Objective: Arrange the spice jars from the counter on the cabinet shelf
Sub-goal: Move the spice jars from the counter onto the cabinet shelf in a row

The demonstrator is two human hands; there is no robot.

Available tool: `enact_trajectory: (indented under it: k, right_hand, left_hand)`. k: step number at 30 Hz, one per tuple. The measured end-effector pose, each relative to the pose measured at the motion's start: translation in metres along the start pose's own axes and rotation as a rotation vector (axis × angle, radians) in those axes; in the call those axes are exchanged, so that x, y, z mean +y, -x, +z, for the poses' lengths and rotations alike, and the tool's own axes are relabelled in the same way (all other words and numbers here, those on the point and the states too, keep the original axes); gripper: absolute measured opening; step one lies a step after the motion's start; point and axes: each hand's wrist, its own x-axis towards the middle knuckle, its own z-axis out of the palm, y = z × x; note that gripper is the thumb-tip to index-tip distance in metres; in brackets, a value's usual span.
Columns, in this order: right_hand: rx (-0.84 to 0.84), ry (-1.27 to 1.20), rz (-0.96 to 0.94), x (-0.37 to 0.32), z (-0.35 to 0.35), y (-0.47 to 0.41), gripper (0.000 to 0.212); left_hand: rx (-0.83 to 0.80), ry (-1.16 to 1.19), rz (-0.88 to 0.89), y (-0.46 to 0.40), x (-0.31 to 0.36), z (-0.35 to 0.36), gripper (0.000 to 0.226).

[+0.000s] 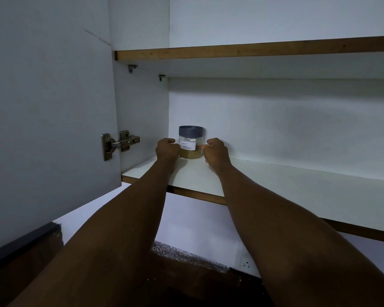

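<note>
Both hands are steadying the jar [190,142] at the shelf's [275,180] back left corner: left hand [167,149] and right hand [216,152] are flanking it, fingers curled onto its sides. Jar is standing upright, label facing out. Best practice here, I judge: be easing both hands off evenly, keeping the label forward and leaving room rightward for further jars.
</note>
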Motion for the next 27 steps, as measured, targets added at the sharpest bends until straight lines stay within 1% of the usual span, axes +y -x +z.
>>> enact_trajectory:
  k: [3,4,6,7,10,15,18,20,22,25,27]
  right_hand:
    - [0.010,0.010,-0.009,0.001,0.000,0.000,0.035]
    - [0.009,0.004,-0.004,0.001,0.001,0.000,0.031]
    - [0.010,0.008,-0.002,0.001,0.000,-0.001,0.016]
    - [0.010,0.011,-0.007,0.000,0.001,0.000,0.014]
    - [0.029,0.010,-0.025,-0.002,-0.001,0.002,0.024]
    - [0.024,-0.005,-0.001,-0.002,-0.003,0.007,0.039]
    - [0.134,0.028,-0.020,-0.002,-0.007,0.009,0.039]
    - [0.242,0.054,-0.040,-0.004,-0.013,0.013,0.033]
    - [0.311,0.101,-0.051,-0.008,-0.015,0.022,0.025]
    - [0.365,0.213,-0.097,-0.019,-0.017,0.038,0.018]
    - [0.358,0.298,-0.127,-0.028,-0.019,0.052,0.017]
  left_hand:
    - [0.011,-0.009,0.002,0.001,0.000,0.000,0.043]
    - [0.013,-0.009,0.002,0.001,0.000,0.000,0.043]
    - [0.009,-0.016,0.004,0.000,0.000,0.000,0.043]
    - [0.008,-0.018,0.007,0.000,0.001,-0.001,0.043]
    - [0.009,-0.015,0.012,-0.002,0.000,-0.001,0.043]
    - [0.027,-0.048,0.025,-0.001,-0.003,0.002,0.042]
    - [0.060,-0.059,0.023,0.001,0.000,0.001,0.042]
    - [0.086,-0.106,0.017,0.006,0.005,-0.001,0.040]
    - [0.096,-0.163,0.005,0.017,0.010,-0.005,0.040]
    - [0.063,-0.239,-0.002,0.037,0.016,-0.012,0.043]
    - [0.022,-0.315,0.009,0.052,0.021,-0.020,0.039]
